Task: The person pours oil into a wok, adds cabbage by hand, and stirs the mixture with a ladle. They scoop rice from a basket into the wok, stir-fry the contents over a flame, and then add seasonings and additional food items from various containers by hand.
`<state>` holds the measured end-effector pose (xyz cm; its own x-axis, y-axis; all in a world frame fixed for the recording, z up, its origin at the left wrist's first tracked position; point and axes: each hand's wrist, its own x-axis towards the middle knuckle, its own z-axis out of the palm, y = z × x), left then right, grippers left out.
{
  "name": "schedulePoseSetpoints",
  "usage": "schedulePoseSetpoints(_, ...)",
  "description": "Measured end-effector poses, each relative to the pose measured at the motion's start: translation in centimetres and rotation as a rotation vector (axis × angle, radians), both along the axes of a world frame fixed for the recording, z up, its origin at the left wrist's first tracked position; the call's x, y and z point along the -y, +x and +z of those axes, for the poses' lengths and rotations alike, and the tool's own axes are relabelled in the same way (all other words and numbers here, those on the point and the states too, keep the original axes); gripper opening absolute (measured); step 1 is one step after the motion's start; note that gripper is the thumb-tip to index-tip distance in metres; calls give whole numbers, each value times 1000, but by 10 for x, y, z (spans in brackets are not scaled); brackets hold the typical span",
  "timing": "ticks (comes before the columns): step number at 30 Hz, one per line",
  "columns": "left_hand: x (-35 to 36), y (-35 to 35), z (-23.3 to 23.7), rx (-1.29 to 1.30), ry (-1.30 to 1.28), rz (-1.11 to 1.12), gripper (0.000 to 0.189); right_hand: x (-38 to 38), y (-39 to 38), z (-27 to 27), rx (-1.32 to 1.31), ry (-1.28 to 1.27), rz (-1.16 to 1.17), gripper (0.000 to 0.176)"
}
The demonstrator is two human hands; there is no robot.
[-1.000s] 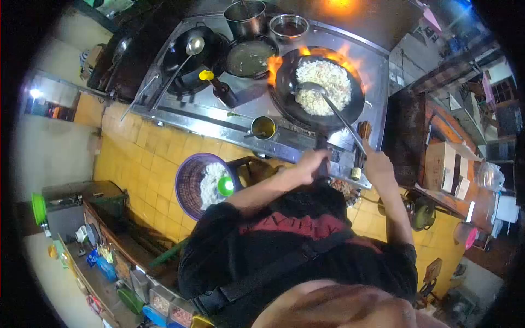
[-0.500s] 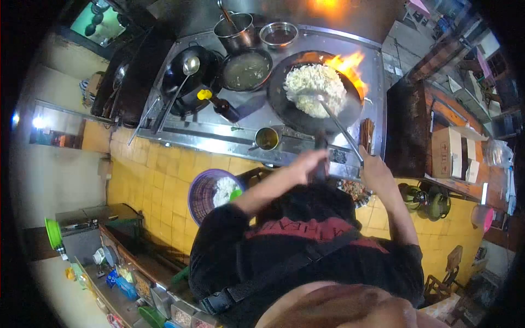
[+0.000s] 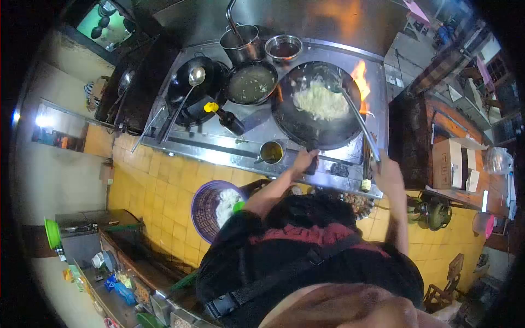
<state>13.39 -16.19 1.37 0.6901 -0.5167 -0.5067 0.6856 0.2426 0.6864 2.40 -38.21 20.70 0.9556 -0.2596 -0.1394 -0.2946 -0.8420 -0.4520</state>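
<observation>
Surface (image 3: 254, 128): metal. Wok (image 3: 295, 128): located near the right edge of the surface, handle directed at the near edge. Ladle (image 3: 362, 123): head in the wok. Pale food (image 3: 322, 103): inside the wok. Flame (image 3: 359, 82): at the wok's far right rim. Right hand (image 3: 388, 172): fingers closed around the ladle handle, near the surface's near right corner. Left hand (image 3: 304, 163): fingers wrapped around the wok handle.
</observation>
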Motion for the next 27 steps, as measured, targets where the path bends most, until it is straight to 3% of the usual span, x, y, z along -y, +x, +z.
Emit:
schedulePoseSetpoints(1,2,9,-12,108,140,-13,15,-2,17,-40,25,-20,-55,35)
schedulePoseSetpoints(2,4,23,-19,223,281,-29,16,10,39,-120,60,-41,-36,30)
schedulePoseSetpoints(3,5,33,-27,233,275,-35,16,11,54,-179,132,-72,125,24)
schedulePoseSetpoints(4,4,33,-37,220,232,-50,16,13,73,-221,207,-191,431,27)
schedulePoseSetpoints(5,4,28,-48,196,187,-60,16,12,87,-223,-21,-181,460,28)
schedulePoseSetpoints(6,5,30,-56,175,237,-14,16,7,105,-206,-214,72,116,32)
schedulePoseSetpoints(9,3,37,-65,237,183,-73,18,14,119,-130,-59,-72,158,37)
schedulePoseSetpoints(10,3,37,-59,205,256,-83,18,-6,106,-86,-40,-13,-3,40)
schedulePoseSetpoints(13,4,39,-30,54,171,-123,19,4,87,-160,-18,-98,61,38)
schedulePoseSetpoints(14,4,39,-18,-62,165,-116,19,23,91,-197,-219,-117,377,41)
schedulePoseSetpoints(15,4,43,-20,-152,126,-157,18,21,81,-183,-232,-114,386,41)
schedulePoseSetpoints(17,25,31,-7,-177,214,51,18,16,70,-98,-602,302,97,39)
schedulePoseSetpoints(19,38,-8,79,-305,-159,190,18,20,47,-35,-493,114,211,40)
schedulePoseSetpoints(20,31,-12,129,-490,-356,159,19,15,34,-7,-491,120,209,40)
schedulePoseSetpoints(22,18,-2,148,-574,-379,43,18,-1,14,29,-297,-379,264,46)
schedulePoseSetpoints(24,4,16,132,-729,-445,-84,19,-3,6,23,-301,-333,292,49)
schedulePoseSetpoints(25,-4,32,105,-677,-486,-180,21,-4,1,20,-284,-301,320,53)
schedulePoseSetpoints(27,-9,21,70,-249,-161,-56,23,-4,-8,12,-245,-310,317,51)
